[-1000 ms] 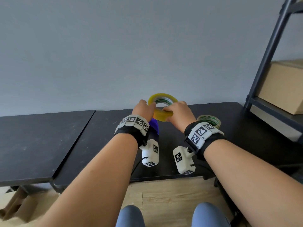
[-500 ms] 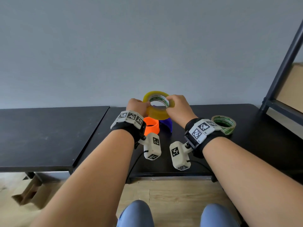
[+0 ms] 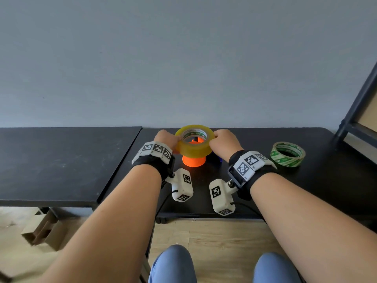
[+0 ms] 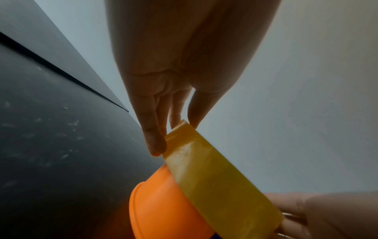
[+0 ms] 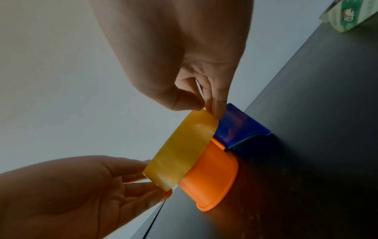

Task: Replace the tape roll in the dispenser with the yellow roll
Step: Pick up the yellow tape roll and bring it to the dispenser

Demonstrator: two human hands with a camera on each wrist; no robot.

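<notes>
The yellow tape roll point(image 3: 193, 147) lies flat over the top of the orange dispenser hub point(image 3: 193, 161), which stands on the black table point(image 3: 306, 186). My left hand point(image 3: 166, 138) pinches the roll's left rim and my right hand point(image 3: 222, 139) pinches its right rim. In the right wrist view the yellow roll point(image 5: 180, 150) sits tilted on the orange hub point(image 5: 212, 174), with the dispenser's blue part point(image 5: 241, 126) just behind it. The left wrist view shows my fingers point(image 4: 155, 142) on the yellow roll point(image 4: 214, 177) above the orange hub point(image 4: 163, 207).
A green and clear tape roll point(image 3: 287, 154) lies flat on the table to the right of my right hand. A second black table point(image 3: 61, 160) adjoins on the left. A black shelf frame point(image 3: 359, 111) stands at the far right. Cardboard point(image 3: 42, 231) lies on the floor.
Both hands have brought the yellow roll down and nearer, from tilted in the air to lying over the orange hub. The camera view has shifted left.
</notes>
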